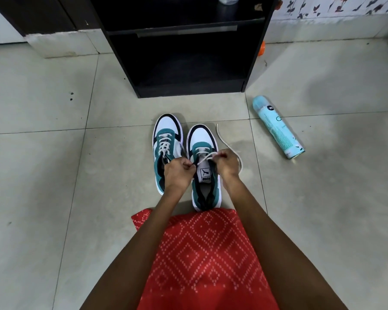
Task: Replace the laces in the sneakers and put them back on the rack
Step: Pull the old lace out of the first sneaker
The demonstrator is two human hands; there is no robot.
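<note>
Left hand (179,173) and right hand (227,163) each pinch the white lace (205,158) over the right sneaker (203,135), before the rack (188,91).

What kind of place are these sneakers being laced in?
Probably a room at home: a tiled floor, a black shoe rack with open shelves, and a spray can lying on the floor.
</note>
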